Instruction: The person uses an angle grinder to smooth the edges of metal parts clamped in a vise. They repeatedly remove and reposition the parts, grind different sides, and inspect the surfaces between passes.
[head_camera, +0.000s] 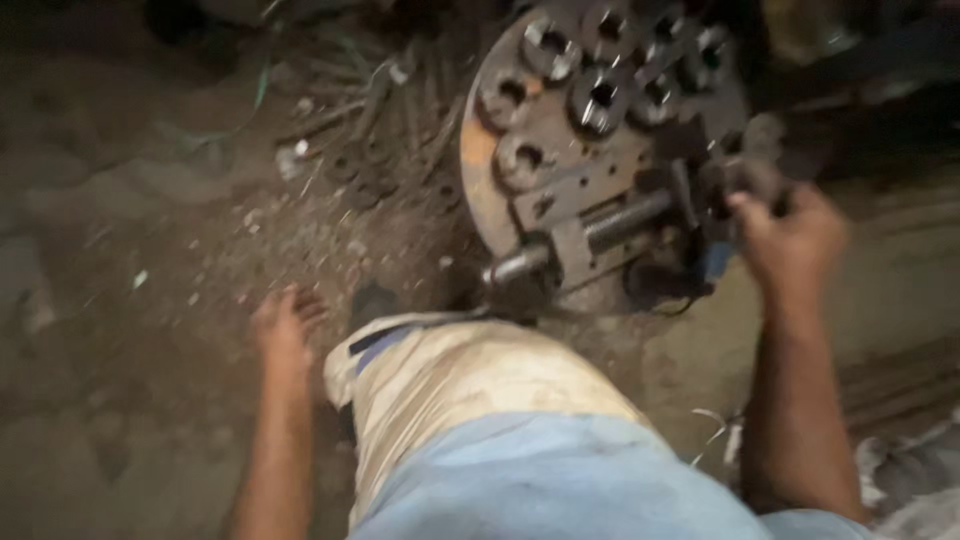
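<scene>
A round, rusty steel plate (490, 150) with several sockets and a clamped steel bar (600, 228) lies on the dirt floor ahead of my knee. My right hand (790, 235) is closed around a dark metal part (745, 178) at the plate's right edge. My left hand (285, 325) hangs low over the dirt to the left of my leg, fingers loosely apart, holding nothing that I can see. The view is blurred.
Loose rods, washers and metal scraps (365, 150) lie scattered on the dirt left of the plate. My trouser leg (470, 390) fills the lower middle. Crumpled cloth (910, 480) sits at the lower right.
</scene>
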